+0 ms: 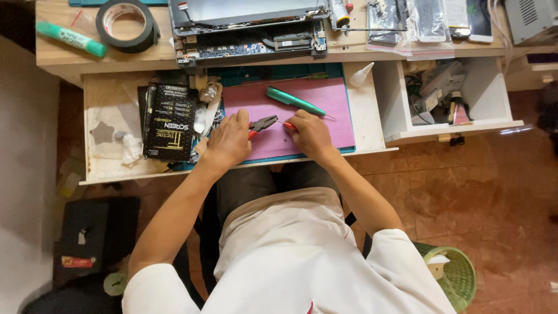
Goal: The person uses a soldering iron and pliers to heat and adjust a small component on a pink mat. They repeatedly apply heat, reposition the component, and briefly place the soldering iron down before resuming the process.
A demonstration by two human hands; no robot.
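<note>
The left hand (229, 141) grasps pliers (263, 123), whose tips meet the small red-tipped piece (289, 125) in the right hand's (311, 134) grip.

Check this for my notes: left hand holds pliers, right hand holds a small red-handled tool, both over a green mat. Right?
Not quite. The head view shows the mat is pink, not green. The rest stands: left hand holds pliers, right hand a small red-handled tool.
</note>
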